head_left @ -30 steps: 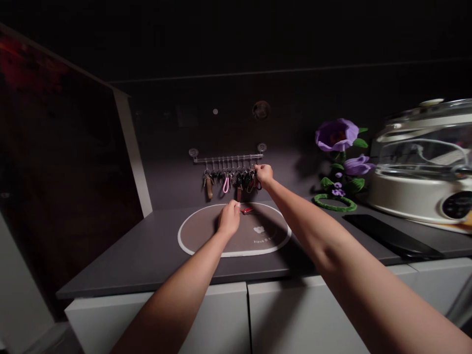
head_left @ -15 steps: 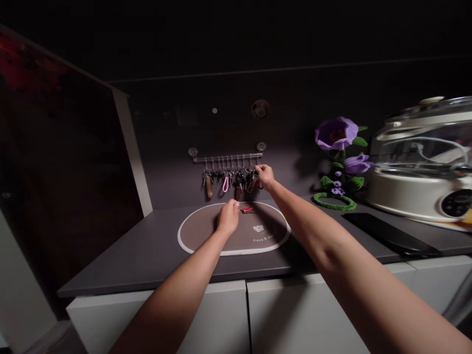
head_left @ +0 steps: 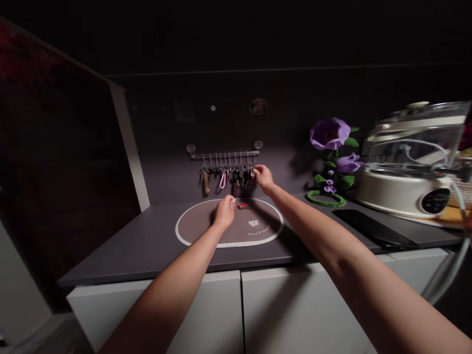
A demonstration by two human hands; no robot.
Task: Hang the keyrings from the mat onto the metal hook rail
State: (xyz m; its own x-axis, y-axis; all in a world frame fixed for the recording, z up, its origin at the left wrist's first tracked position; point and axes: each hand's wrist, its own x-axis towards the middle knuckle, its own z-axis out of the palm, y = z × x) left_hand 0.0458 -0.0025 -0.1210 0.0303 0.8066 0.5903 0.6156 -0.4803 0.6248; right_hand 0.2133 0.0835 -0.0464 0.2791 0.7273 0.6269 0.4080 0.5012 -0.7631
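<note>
A clear rail [head_left: 225,155] with hooks is fixed to the dark wall, and several bunches of keys hang from it. Among them are a brown fob [head_left: 206,183] and a pink loop [head_left: 222,180]. My right hand [head_left: 263,178] is closed at the rail's right end, its fingertips pinched at the rightmost keys; exactly what they grip is too small to tell. Over the oval brown mat [head_left: 199,226], my left hand [head_left: 224,211] is closed, fingers curled together, and what it may hold is hidden. Just right of it a small red item [head_left: 243,206] lies on the mat.
Purple artificial flowers [head_left: 330,133] with a green ring base stand to the right on the dark counter [head_left: 129,246]. Beyond them is a white appliance [head_left: 391,191] with a clear cover. A black flat object [head_left: 372,228] lies in front of it.
The view has shifted slightly. My right hand stays at the rightmost keys, with its fingers turned a little. My left hand remains closed over the mat beside the red item.
</note>
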